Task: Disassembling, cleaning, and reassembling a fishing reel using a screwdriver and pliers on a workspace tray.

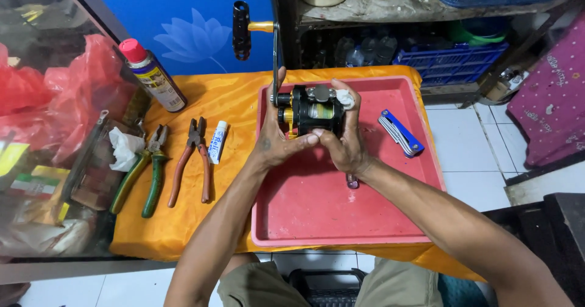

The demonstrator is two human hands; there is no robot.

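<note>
Both hands held a black and gold metal fishing reel (314,110) above the far end of a shallow red plastic tray (341,221) that lay on a table draped in orange cloth (231,99). The left hand (277,139) was wrapped around the reel's left side, its grip clamped on the body, with the thumb meeting the right hand beneath the reel. The right hand (346,137) closed on the right side, its fingertips curled over the top, one of them wearing a white bandage. The reel looked whole, with its long crank arm and black knob (242,30) attached and standing upward; no loose parts showed in the tray apart from a small dark item near the right wrist, too small to identify. So the work appeared to be at a handling or checking stage, and none of the tools was in use. Left of the tray lay red-handled pliers (192,160), green-handled pliers (146,173), a small white tube (217,142) and a red-capped spray can (152,75); a blue folding hex-key set (399,133) rested in the tray.
</note>
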